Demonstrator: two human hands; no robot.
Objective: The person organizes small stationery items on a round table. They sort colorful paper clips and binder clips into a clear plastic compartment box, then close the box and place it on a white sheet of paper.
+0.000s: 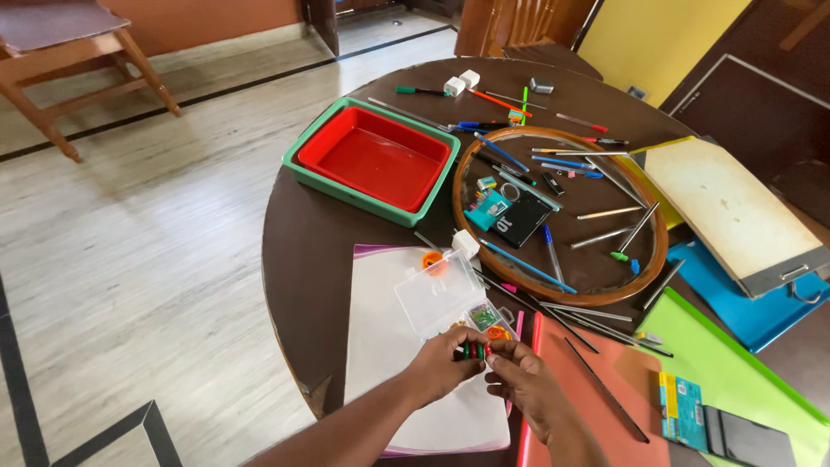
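Brown round table, pale plank floor

Bright daylight, sharp focus, wide-angle edge distortion

Small coloured items between left hand and right hand: too small to identify; fingers partly cover them. Wooden chair, upper left: cut by frame edge. Dark pouch, lower right: cut by bottom edge. Clear box contents: indistinct
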